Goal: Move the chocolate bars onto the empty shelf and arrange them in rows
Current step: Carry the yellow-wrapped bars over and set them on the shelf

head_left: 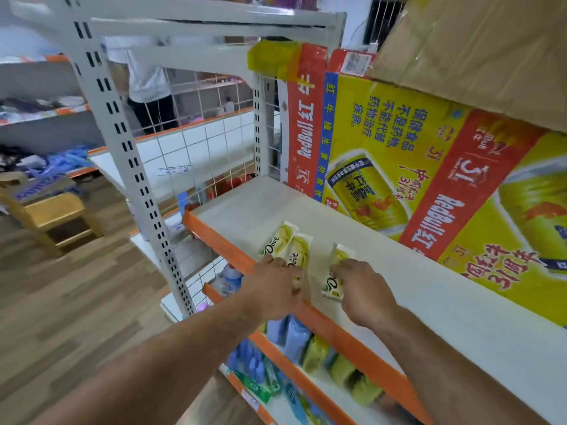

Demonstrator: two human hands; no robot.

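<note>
Three yellow-and-white Dove chocolate bars lie flat near the front of a white shelf (429, 302) with an orange front lip. The first bar (279, 239) and the second bar (299, 256) lie side by side, touching. The third bar (336, 276) lies a little apart to their right. My left hand (273, 289) rests its fingertips on the near ends of the left two bars. My right hand (362, 289) covers the near right edge of the third bar, with its fingers laid on the wrapper.
Large yellow-and-red Red Bull cartons (429, 167) stand along the back of the shelf, and a brown cardboard box (478, 47) sits above them. Lower shelves hold blue and green packets (306, 348). A white slotted upright (129, 142) stands at left, and a wooden chair (52, 216) sits on the floor.
</note>
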